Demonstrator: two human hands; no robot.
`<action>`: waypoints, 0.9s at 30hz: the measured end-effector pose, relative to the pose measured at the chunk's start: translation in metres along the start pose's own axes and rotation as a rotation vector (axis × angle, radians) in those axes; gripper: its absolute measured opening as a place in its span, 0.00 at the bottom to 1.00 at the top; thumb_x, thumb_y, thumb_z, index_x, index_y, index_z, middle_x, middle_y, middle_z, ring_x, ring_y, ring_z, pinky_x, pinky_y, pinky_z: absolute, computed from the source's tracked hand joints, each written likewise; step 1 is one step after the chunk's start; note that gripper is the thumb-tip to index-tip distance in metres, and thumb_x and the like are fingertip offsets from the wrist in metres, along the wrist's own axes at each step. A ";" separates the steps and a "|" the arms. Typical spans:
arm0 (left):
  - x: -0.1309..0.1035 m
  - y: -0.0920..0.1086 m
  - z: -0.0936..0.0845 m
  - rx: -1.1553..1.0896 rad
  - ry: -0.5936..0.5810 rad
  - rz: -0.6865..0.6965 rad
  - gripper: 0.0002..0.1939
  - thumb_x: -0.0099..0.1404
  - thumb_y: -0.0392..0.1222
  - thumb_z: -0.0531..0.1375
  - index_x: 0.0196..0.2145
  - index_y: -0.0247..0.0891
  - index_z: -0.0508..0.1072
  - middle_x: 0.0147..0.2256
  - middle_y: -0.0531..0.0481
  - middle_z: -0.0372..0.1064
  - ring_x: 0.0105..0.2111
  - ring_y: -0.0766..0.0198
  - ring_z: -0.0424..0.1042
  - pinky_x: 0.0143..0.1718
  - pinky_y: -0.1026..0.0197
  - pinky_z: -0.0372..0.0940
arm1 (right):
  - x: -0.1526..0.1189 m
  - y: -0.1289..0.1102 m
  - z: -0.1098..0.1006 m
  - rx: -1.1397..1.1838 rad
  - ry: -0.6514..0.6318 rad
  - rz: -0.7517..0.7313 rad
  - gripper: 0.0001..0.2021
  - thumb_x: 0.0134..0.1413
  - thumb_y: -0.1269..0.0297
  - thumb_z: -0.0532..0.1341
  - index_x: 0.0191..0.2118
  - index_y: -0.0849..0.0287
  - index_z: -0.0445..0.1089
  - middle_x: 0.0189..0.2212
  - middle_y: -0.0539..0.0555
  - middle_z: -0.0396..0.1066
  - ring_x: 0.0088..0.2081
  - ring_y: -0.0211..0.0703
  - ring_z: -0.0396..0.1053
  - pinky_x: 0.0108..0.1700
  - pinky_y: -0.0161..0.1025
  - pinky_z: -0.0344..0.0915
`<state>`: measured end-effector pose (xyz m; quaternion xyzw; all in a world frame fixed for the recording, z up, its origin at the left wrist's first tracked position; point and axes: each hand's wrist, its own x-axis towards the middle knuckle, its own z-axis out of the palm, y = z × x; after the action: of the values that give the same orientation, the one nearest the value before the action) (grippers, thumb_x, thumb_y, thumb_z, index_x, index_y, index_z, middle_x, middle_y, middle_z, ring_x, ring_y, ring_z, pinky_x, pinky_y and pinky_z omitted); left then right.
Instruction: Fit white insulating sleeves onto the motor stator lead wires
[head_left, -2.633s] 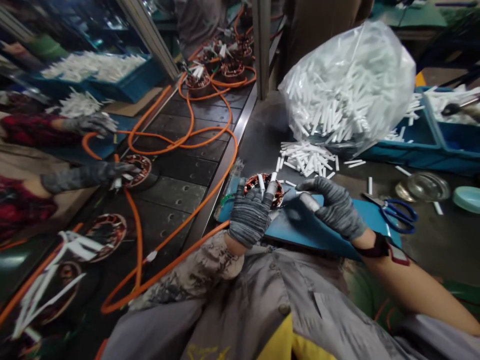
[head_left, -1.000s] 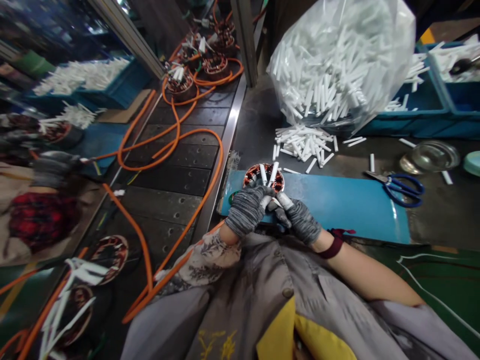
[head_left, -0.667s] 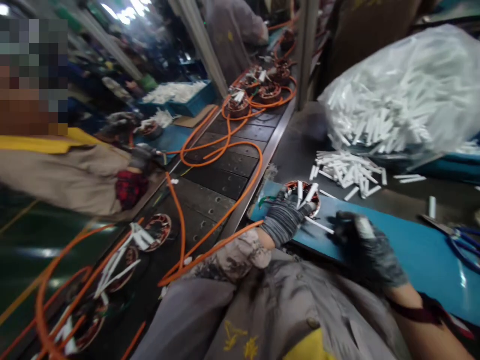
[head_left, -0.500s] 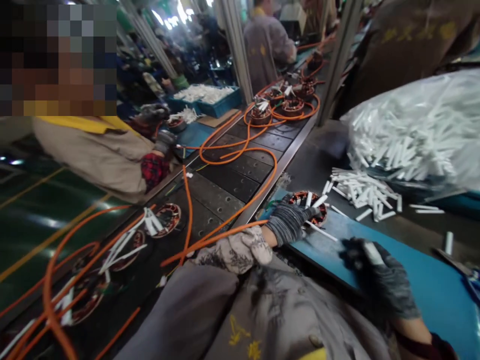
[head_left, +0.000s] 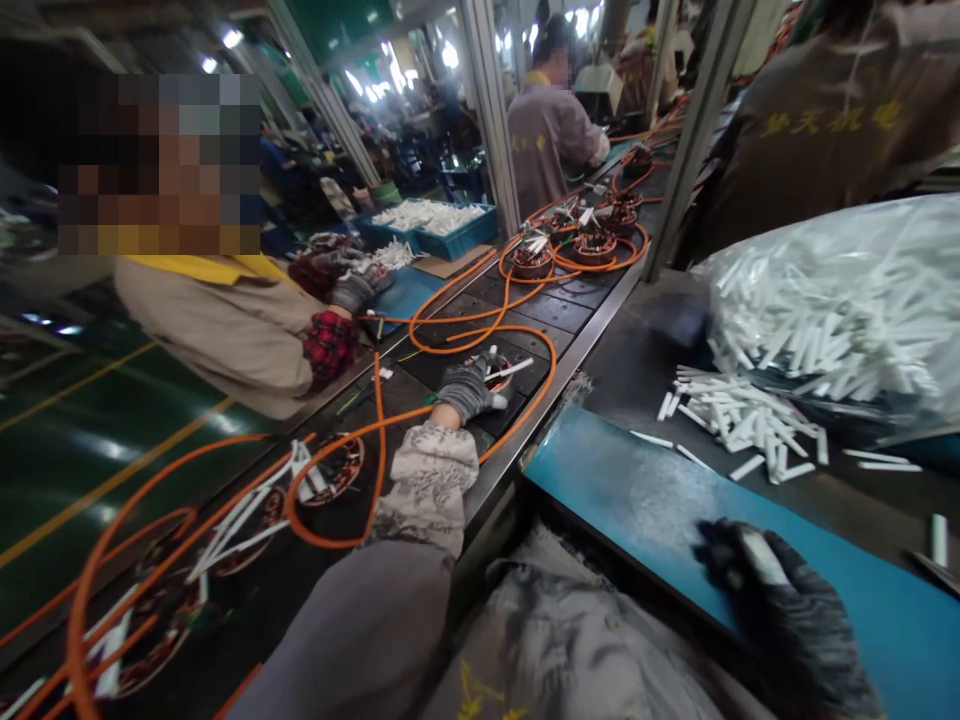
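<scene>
My left hand (head_left: 465, 390), in a grey knit glove, grips the near side of a copper-wound motor stator (head_left: 511, 372) on the dark conveyor. White tubes (head_left: 514, 373) stick out of this stator, and the hand partly hides it. Over the blue work sheet (head_left: 637, 480) is my right hand (head_left: 787, 610), gloved in grey and black. Its fingers are loosely bent, somewhat blurred, and apart, with no part visible in them. A white patch, perhaps a wrap, covers one finger (head_left: 763, 557).
A pile of white tubes (head_left: 750, 420) lies beyond the sheet, beside a full clear plastic bag (head_left: 840, 290). Orange cables (head_left: 551, 370) loop over the conveyor (head_left: 577, 318). More stators (head_left: 337, 465) sit at left. A co-worker (head_left: 217, 320) works across the conveyor.
My left hand has carried the stator with white tubes from the blue sheet leftward onto the conveyor. My right hand stays over the sheet. The view has shifted slightly.
</scene>
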<state>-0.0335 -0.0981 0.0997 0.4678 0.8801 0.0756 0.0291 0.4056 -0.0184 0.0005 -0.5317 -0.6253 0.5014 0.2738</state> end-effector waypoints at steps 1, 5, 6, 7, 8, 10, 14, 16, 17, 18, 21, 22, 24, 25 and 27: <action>0.002 -0.005 -0.001 0.049 -0.019 -0.067 0.32 0.59 0.39 0.72 0.59 0.36 0.72 0.50 0.46 0.80 0.53 0.52 0.77 0.62 0.46 0.64 | 0.000 0.004 -0.001 0.059 -0.006 0.049 0.23 0.55 0.40 0.62 0.46 0.51 0.78 0.41 0.59 0.83 0.39 0.57 0.81 0.37 0.49 0.81; -0.001 -0.007 -0.011 0.198 0.022 -0.268 0.26 0.66 0.42 0.65 0.60 0.36 0.73 0.63 0.33 0.68 0.67 0.34 0.60 0.65 0.27 0.51 | 0.002 0.014 -0.002 0.140 -0.015 0.159 0.28 0.53 0.39 0.66 0.49 0.59 0.77 0.42 0.60 0.83 0.39 0.54 0.81 0.39 0.44 0.79; -0.004 -0.002 -0.011 0.225 0.062 -0.263 0.26 0.69 0.44 0.62 0.63 0.37 0.71 0.68 0.35 0.62 0.70 0.35 0.54 0.67 0.28 0.48 | 0.002 0.014 -0.002 0.133 -0.013 0.166 0.28 0.53 0.39 0.66 0.49 0.59 0.78 0.41 0.60 0.83 0.38 0.53 0.81 0.38 0.43 0.78; -0.006 0.005 -0.010 0.241 0.093 -0.218 0.26 0.71 0.46 0.59 0.65 0.39 0.69 0.70 0.38 0.58 0.72 0.39 0.51 0.69 0.32 0.45 | 0.003 0.012 -0.002 0.120 -0.017 0.166 0.28 0.54 0.38 0.66 0.48 0.59 0.78 0.41 0.60 0.83 0.38 0.53 0.80 0.38 0.43 0.78; -0.007 0.014 -0.006 0.243 0.103 -0.141 0.28 0.72 0.48 0.57 0.67 0.39 0.67 0.71 0.40 0.56 0.72 0.44 0.51 0.71 0.37 0.44 | 0.003 0.009 -0.001 0.103 -0.028 0.155 0.28 0.56 0.38 0.65 0.48 0.59 0.78 0.40 0.60 0.83 0.37 0.53 0.80 0.37 0.43 0.77; -0.009 0.034 0.008 0.221 0.036 0.045 0.30 0.74 0.51 0.54 0.69 0.38 0.62 0.71 0.44 0.57 0.71 0.53 0.52 0.72 0.49 0.44 | 0.003 -0.001 0.001 0.031 -0.043 0.080 0.27 0.60 0.38 0.61 0.47 0.59 0.79 0.40 0.60 0.83 0.37 0.52 0.80 0.37 0.43 0.77; -0.009 0.067 0.046 0.207 -0.190 0.158 0.30 0.74 0.50 0.55 0.70 0.40 0.61 0.73 0.47 0.53 0.72 0.54 0.50 0.72 0.49 0.45 | 0.012 -0.028 0.004 -0.254 0.015 -0.217 0.22 0.65 0.43 0.58 0.48 0.55 0.79 0.45 0.59 0.82 0.45 0.54 0.79 0.51 0.50 0.74; -0.009 0.072 0.059 0.213 -0.215 0.149 0.26 0.75 0.46 0.53 0.69 0.42 0.64 0.72 0.48 0.55 0.71 0.53 0.53 0.71 0.46 0.46 | 0.021 -0.037 0.005 -0.441 -0.015 -0.386 0.20 0.66 0.47 0.57 0.50 0.53 0.79 0.48 0.58 0.81 0.50 0.56 0.76 0.57 0.55 0.70; -0.009 0.072 0.062 0.217 -0.210 0.140 0.25 0.76 0.44 0.52 0.68 0.43 0.65 0.72 0.47 0.56 0.70 0.53 0.54 0.71 0.44 0.45 | 0.027 -0.039 0.006 -0.546 -0.050 -0.474 0.20 0.68 0.49 0.56 0.51 0.53 0.79 0.50 0.58 0.80 0.51 0.57 0.75 0.58 0.57 0.68; -0.008 0.070 0.064 0.225 -0.198 0.126 0.24 0.76 0.42 0.51 0.67 0.43 0.66 0.72 0.46 0.56 0.70 0.52 0.55 0.71 0.41 0.45 | 0.033 -0.040 0.006 -0.654 -0.088 -0.564 0.20 0.69 0.51 0.55 0.53 0.53 0.79 0.52 0.58 0.79 0.53 0.57 0.74 0.59 0.57 0.67; -0.006 0.063 0.063 0.247 -0.146 0.076 0.25 0.75 0.37 0.48 0.66 0.41 0.68 0.72 0.42 0.55 0.71 0.47 0.53 0.69 0.34 0.44 | 0.051 -0.036 0.010 -0.872 -0.139 -0.708 0.20 0.71 0.54 0.54 0.58 0.53 0.75 0.55 0.56 0.78 0.56 0.57 0.71 0.60 0.57 0.65; -0.005 0.061 0.063 0.250 -0.129 0.064 0.25 0.75 0.36 0.48 0.66 0.40 0.68 0.72 0.41 0.55 0.71 0.46 0.53 0.69 0.32 0.44 | 0.057 -0.034 0.011 -0.920 -0.136 -0.727 0.20 0.71 0.53 0.56 0.60 0.53 0.74 0.55 0.56 0.78 0.57 0.57 0.71 0.61 0.57 0.64; -0.004 0.061 0.063 0.247 -0.096 0.055 0.26 0.74 0.33 0.47 0.65 0.36 0.68 0.71 0.37 0.55 0.71 0.44 0.53 0.69 0.30 0.43 | 0.068 -0.032 0.012 -1.005 -0.099 -0.750 0.20 0.70 0.53 0.57 0.61 0.53 0.73 0.57 0.57 0.77 0.59 0.59 0.69 0.63 0.59 0.60; -0.005 0.063 0.065 0.241 -0.078 0.060 0.26 0.74 0.32 0.46 0.65 0.34 0.68 0.71 0.36 0.55 0.71 0.43 0.53 0.69 0.29 0.42 | 0.072 -0.033 0.011 -1.036 -0.061 -0.758 0.20 0.69 0.54 0.58 0.61 0.54 0.73 0.58 0.58 0.76 0.60 0.60 0.68 0.64 0.60 0.58; -0.008 0.073 0.068 0.208 -0.046 0.127 0.26 0.74 0.32 0.47 0.65 0.30 0.68 0.71 0.33 0.54 0.71 0.40 0.52 0.69 0.27 0.42 | 0.078 -0.037 0.010 -1.064 0.043 -0.763 0.20 0.69 0.54 0.58 0.60 0.55 0.74 0.61 0.59 0.74 0.63 0.62 0.64 0.65 0.61 0.55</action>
<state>0.0397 -0.0574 0.0438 0.5245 0.8510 -0.0250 -0.0041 0.3607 0.0540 0.0160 -0.3451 -0.9272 -0.0195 0.1446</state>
